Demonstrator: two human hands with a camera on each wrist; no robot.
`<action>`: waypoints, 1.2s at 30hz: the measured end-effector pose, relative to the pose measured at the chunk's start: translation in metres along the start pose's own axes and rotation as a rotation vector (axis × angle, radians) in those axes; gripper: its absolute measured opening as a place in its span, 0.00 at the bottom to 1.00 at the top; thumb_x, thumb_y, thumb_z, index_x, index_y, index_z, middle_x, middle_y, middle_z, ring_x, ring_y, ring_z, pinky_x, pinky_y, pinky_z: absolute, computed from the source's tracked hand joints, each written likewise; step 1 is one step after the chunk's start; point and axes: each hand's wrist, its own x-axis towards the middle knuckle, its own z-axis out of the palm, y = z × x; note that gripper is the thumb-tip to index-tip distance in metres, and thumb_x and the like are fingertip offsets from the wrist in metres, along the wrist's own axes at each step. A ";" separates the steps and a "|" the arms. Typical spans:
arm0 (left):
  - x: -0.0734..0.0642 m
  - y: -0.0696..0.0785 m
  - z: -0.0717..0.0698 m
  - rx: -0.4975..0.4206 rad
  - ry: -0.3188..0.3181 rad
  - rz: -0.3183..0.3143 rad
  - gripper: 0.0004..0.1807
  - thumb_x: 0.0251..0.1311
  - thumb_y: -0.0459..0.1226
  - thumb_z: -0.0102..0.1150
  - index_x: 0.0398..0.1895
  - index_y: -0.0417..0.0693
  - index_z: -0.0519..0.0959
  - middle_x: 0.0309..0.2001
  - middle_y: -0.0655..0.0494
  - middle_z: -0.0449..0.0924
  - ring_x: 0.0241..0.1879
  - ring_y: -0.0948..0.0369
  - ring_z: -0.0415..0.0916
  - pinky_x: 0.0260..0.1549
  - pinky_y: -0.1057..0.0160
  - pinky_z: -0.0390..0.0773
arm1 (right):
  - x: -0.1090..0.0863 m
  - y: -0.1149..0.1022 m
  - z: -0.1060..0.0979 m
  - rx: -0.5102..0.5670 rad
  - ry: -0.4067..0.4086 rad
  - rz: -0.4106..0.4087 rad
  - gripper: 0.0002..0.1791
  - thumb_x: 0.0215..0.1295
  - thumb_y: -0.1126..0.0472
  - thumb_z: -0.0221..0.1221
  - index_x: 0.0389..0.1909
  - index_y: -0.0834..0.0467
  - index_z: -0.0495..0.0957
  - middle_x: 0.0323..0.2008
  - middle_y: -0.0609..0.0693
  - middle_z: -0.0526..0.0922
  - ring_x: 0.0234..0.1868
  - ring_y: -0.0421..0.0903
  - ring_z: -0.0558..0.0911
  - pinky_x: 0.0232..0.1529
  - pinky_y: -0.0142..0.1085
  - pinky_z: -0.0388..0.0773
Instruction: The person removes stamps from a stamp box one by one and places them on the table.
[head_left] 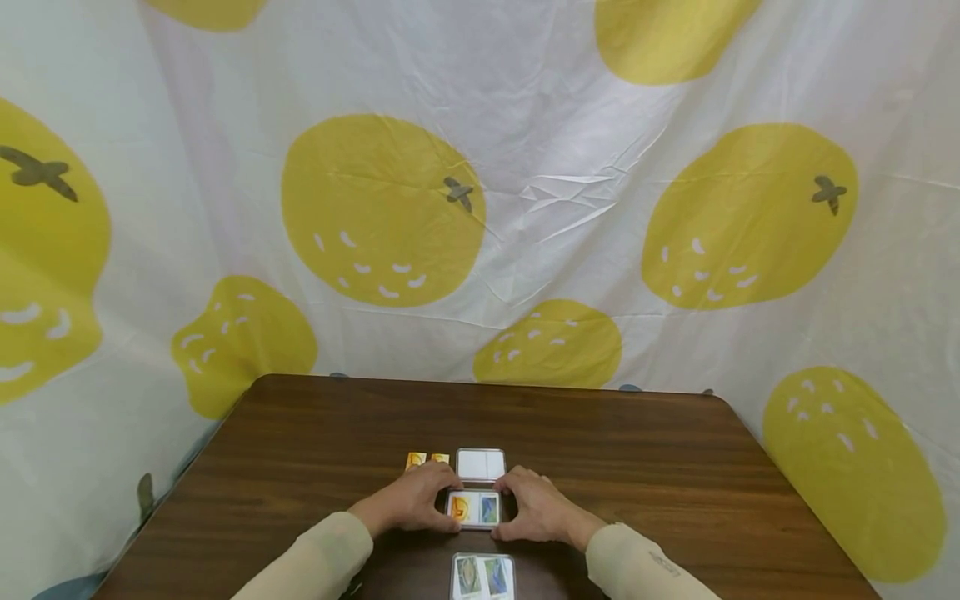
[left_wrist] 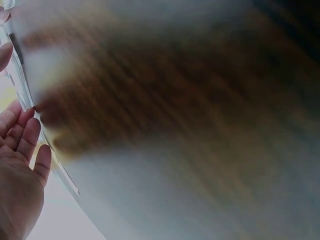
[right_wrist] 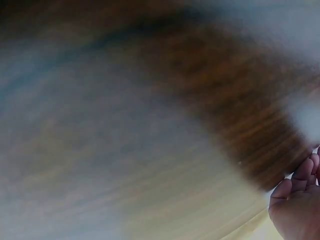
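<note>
In the head view, a small clear plastic case (head_left: 475, 510) lies flat between both hands, with an orange picture and a blue-green picture, stamp-like, on white backing. My left hand (head_left: 415, 498) grips its left end, thumb at the near corner and fingers at the far one. At the right end my right hand (head_left: 543, 507) holds it the same way. The left wrist view shows the left fingertips at the edge of the case (left_wrist: 20, 75). Only part of the right hand (right_wrist: 295, 205) shows at the lower right of the right wrist view.
Just beyond stands a second clear case (head_left: 480, 465) with a white inside. Orange stamp-like pieces (head_left: 416, 459) lie beyond the left hand. Nearer the body is another case (head_left: 483, 577) with two pictures. All rest on a brown wooden table (head_left: 637, 467) before a lemon-print curtain (head_left: 540, 250).
</note>
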 end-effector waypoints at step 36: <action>0.001 -0.002 0.001 0.000 0.015 0.007 0.28 0.48 0.55 0.73 0.48 0.48 0.82 0.46 0.58 0.77 0.48 0.61 0.72 0.51 0.54 0.70 | -0.001 -0.002 -0.001 -0.004 0.006 -0.020 0.31 0.50 0.38 0.69 0.50 0.53 0.78 0.40 0.40 0.73 0.43 0.41 0.73 0.49 0.45 0.70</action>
